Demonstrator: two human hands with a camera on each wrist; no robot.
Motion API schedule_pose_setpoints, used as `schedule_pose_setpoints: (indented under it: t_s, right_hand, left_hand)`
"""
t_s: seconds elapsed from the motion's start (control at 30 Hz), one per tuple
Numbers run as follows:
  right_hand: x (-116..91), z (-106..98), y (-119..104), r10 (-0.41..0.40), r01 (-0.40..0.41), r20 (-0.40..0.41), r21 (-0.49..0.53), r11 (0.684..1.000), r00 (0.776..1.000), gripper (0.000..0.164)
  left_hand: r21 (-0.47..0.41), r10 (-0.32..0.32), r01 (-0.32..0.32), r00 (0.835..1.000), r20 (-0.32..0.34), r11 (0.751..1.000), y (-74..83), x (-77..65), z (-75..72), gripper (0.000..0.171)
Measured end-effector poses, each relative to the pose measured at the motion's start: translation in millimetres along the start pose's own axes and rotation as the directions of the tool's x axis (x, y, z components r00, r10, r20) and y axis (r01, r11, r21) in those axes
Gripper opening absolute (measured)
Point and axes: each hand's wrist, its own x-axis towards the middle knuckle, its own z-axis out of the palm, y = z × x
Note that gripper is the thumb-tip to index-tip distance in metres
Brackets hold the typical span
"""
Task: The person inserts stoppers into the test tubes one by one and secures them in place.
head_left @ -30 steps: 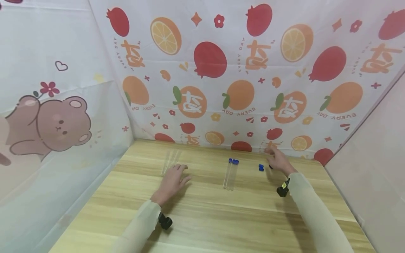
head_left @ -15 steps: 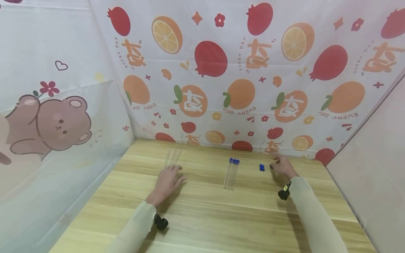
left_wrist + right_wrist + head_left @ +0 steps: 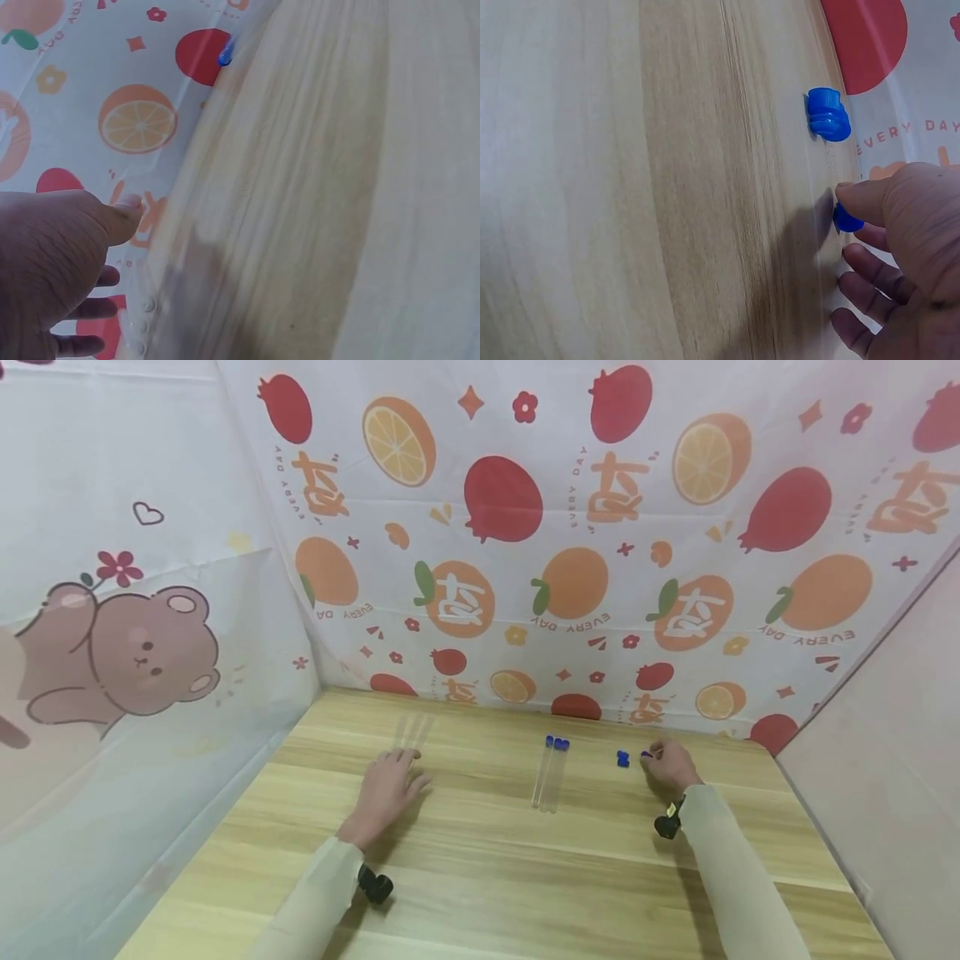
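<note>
At the right of the table my right hand [image 3: 672, 766] pinches a blue cap [image 3: 847, 219] between thumb and forefinger, close to the tabletop. The other fingers of that hand are loosely bent. Beside it lie more blue caps [image 3: 623, 758], bunched together. My left hand [image 3: 386, 789] is at the near ends of several clear test tubes [image 3: 412, 732] on the left, its thumb held away from them. The open ends of these tubes [image 3: 141, 327] show just by the fingers in the left wrist view. Between the hands lie capped test tubes [image 3: 551, 777] with blue tops.
The wood-grain table [image 3: 480, 877] meets a fruit-printed cloth [image 3: 555, 510] at its back edge. A bear-printed cloth [image 3: 150, 643] hangs on the left, and a pale wall [image 3: 892, 760] stands along the right.
My right hand has come down, and its thumb and forefinger have closed on a blue cap. My left hand has drifted slightly left and toward me.
</note>
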Motion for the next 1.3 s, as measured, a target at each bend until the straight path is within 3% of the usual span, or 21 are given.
schedule_pose_setpoints:
  t_s: [0.37, 0.6, 0.87, 1.0, 1.3]
  right_hand:
    - [3, 4, 4, -0.008, 0.005, -0.068, -0.044, 0.999, 0.998, 0.025]
    - [5, 2, 7, 0.01, -0.011, -0.053, -0.027, 1.0, 0.999, 0.024]
    - [5, -6, 1, 0.027, -0.026, -0.02, 0.048, 0.999, 0.999, 0.028]
    - [2, -12, -4, -0.013, 0.015, -0.022, 0.073, 0.997, 1.0, 0.027]
    - [1, -19, -24, -0.148, 0.151, -0.127, 0.015, 0.988, 0.981, 0.025]
  left_hand:
    - [0.022, -0.052, 0.052, 0.999, 0.014, 0.998, -4.4, 2.9, -7.0, 0.046]
    - [0.054, -0.084, 0.081, 0.996, 0.041, 0.995, -5.4, 5.5, -9.7, 0.046]
    - [0.049, -0.118, 0.117, 0.993, 0.019, 0.992, -4.9, 14.3, -7.0, 0.042]
    - [0.043, -0.148, 0.147, 0.989, 0.013, 0.988, -4.9, 20.1, -2.0, 0.038]
    - [0.055, -0.221, 0.218, 0.974, 0.055, 0.974, -4.4, 36.7, 6.4, 0.038]
